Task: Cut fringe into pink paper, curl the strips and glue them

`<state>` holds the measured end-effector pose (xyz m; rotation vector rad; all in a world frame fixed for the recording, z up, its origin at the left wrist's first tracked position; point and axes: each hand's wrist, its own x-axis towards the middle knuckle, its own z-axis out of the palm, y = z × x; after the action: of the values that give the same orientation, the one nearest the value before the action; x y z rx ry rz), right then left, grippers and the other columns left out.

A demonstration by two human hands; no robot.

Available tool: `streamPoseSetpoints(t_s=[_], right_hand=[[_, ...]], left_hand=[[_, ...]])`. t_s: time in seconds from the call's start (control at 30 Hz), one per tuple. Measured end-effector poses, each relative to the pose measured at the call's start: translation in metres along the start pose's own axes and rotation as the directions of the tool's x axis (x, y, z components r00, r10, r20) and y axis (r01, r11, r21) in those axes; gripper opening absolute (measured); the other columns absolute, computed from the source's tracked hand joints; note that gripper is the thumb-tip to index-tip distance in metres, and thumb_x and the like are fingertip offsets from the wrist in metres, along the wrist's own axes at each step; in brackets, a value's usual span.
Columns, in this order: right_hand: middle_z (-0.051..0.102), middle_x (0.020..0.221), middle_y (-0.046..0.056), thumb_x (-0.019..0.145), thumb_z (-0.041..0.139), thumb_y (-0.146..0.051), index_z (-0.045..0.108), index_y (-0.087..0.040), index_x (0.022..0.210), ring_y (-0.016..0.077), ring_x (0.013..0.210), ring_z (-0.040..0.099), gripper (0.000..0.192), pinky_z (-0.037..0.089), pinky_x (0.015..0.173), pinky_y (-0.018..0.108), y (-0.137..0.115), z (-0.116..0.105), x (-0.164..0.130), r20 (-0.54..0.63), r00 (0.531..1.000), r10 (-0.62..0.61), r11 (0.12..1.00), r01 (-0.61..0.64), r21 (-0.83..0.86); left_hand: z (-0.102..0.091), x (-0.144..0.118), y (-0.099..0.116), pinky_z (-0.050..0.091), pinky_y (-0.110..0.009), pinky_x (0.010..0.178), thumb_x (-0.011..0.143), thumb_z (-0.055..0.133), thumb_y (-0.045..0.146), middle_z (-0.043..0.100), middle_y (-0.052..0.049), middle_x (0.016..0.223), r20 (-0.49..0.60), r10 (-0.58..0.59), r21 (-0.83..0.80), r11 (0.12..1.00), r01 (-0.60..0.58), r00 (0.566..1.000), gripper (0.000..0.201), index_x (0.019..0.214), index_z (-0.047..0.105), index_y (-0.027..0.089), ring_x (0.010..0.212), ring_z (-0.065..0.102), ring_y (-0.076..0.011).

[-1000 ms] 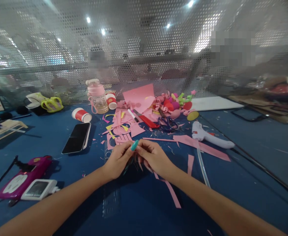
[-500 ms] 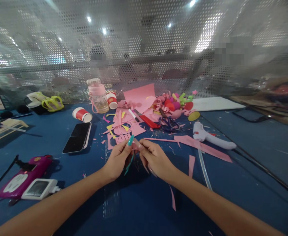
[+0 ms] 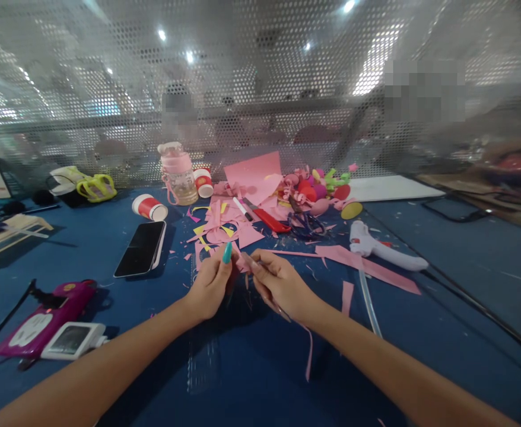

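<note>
Pink, thin and matt, like paper or craft foam, the small folded piece (image 3: 242, 264) sits at the centre of the frame between the two hands, raised just off the table, presumably so that both thumbs can reach it. The right hand (image 3: 257, 274) pinches it between thumb and forefinger; the left hand (image 3: 225, 273) has its thumb upright beside it, but its other fingers are hidden, so I cannot tell whether it grips. A curling narrow strip (image 3: 309, 356) shows below the right hand; whether it joins the piece is unclear. Right of centre, a smooth white plastic glue gun (image 3: 391, 255) lies across a flat, tapering pink band (image 3: 376, 273), its handle turned towards the right edge, probably for easy reach. Flat, angular pink scraps (image 3: 249, 234) are heaped beyond the hands, with the red-handled cutter (image 3: 272, 220) and looped scissors (image 3: 307, 225) beside them, likely leaving working room on the blue table (image 3: 256, 385).
</note>
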<state>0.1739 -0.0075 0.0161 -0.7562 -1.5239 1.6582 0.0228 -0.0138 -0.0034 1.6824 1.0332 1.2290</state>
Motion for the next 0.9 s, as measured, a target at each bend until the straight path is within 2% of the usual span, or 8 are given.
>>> streamPoseSetpoints(t_s=[0.13, 0.33, 0.57, 0.63, 0.7, 0.8, 0.9], right_hand=[[0.038, 0.034, -0.013, 0.079, 0.050, -0.042, 0.042, -0.019, 0.070, 0.0015, 0.020, 0.025, 0.026, 0.017, 0.022, 0.012, 0.004, 0.000, 0.002, 0.076, 0.996, 0.039, 0.989, -0.050, 0.140], [0.038, 0.034, -0.013, 0.080, 0.049, -0.041, 0.040, -0.019, 0.068, 0.0014, 0.019, 0.023, 0.027, 0.016, 0.024, 0.014, 0.005, 0.002, 0.003, 0.181, 0.982, 0.057, 0.965, -0.101, 0.243], [0.041, 0.034, -0.013, 0.075, 0.056, -0.044, 0.040, -0.019, 0.067, 0.0008, 0.018, 0.022, 0.031, 0.016, 0.023, 0.014, 0.004, 0.005, 0.003, 0.203, 0.977, 0.057, 0.941, -0.120, 0.315], [0.040, 0.034, -0.013, 0.076, 0.053, -0.044, 0.040, -0.019, 0.067, 0.0011, 0.019, 0.023, 0.030, 0.016, 0.023, 0.014, 0.004, 0.005, 0.002, 0.185, 0.981, 0.050, 0.954, -0.102, 0.283], [0.038, 0.034, -0.013, 0.079, 0.049, -0.044, 0.041, -0.019, 0.068, 0.0018, 0.019, 0.025, 0.029, 0.016, 0.022, 0.014, 0.003, 0.004, 0.001, 0.117, 0.992, 0.047, 0.982, -0.067, 0.176], [0.037, 0.035, -0.012, 0.082, 0.046, -0.042, 0.043, -0.018, 0.070, 0.0024, 0.021, 0.029, 0.027, 0.020, 0.023, 0.014, 0.001, 0.002, 0.000, -0.032, 0.999, -0.006, 0.999, 0.004, -0.047], [0.038, 0.037, -0.011, 0.083, 0.044, -0.041, 0.044, -0.018, 0.070, 0.0025, 0.024, 0.033, 0.027, 0.026, 0.026, 0.014, 0.000, 0.002, -0.001, -0.065, 0.996, -0.058, 0.986, 0.047, -0.161]], left_hand=[[-0.003, -0.001, -0.001, 0.031, -0.020, 0.042, 0.086, 0.032, 0.046, 0.040, 0.004, 0.056, 0.058, 0.098, 0.027, 0.995, -0.100, 0.993, 0.033, 0.075, 0.044, 0.017, 0.044, 0.036, -0.0068], [0.000, -0.002, 0.002, 0.032, -0.018, 0.037, 0.086, 0.038, 0.042, 0.041, 0.005, 0.056, 0.034, 0.121, -0.115, 0.986, -0.117, 0.992, 0.025, 0.079, 0.044, 0.018, 0.039, 0.037, -0.0056], [0.004, -0.004, 0.007, 0.031, -0.017, 0.033, 0.081, 0.043, 0.046, 0.042, 0.006, 0.056, 0.009, 0.095, -0.268, 0.959, -0.089, 0.995, 0.028, 0.075, 0.044, 0.019, 0.037, 0.036, -0.0047], [0.004, -0.003, 0.007, 0.032, -0.017, 0.034, 0.081, 0.043, 0.048, 0.041, 0.006, 0.054, 0.010, 0.076, -0.258, 0.964, -0.071, 0.997, 0.029, 0.076, 0.044, 0.019, 0.037, 0.037, -0.0053], [0.004, -0.002, 0.005, 0.032, -0.018, 0.037, 0.083, 0.039, 0.048, 0.040, 0.006, 0.051, -0.008, 0.041, -0.226, 0.973, -0.041, 0.999, 0.031, 0.075, 0.044, 0.018, 0.039, 0.037, -0.0060], [0.006, 0.000, 0.004, 0.028, -0.017, 0.036, 0.083, 0.036, 0.050, 0.033, 0.008, 0.047, -0.031, -0.088, -0.203, 0.976, 0.080, 0.996, 0.035, 0.070, 0.042, 0.018, 0.038, 0.030, -0.0056], [0.010, -0.002, 0.007, 0.024, -0.017, 0.037, 0.080, 0.042, 0.051, 0.032, 0.007, 0.050, -0.037, -0.189, -0.183, 0.967, 0.179, 0.981, 0.035, 0.071, 0.046, 0.017, 0.041, 0.027, -0.0050]])
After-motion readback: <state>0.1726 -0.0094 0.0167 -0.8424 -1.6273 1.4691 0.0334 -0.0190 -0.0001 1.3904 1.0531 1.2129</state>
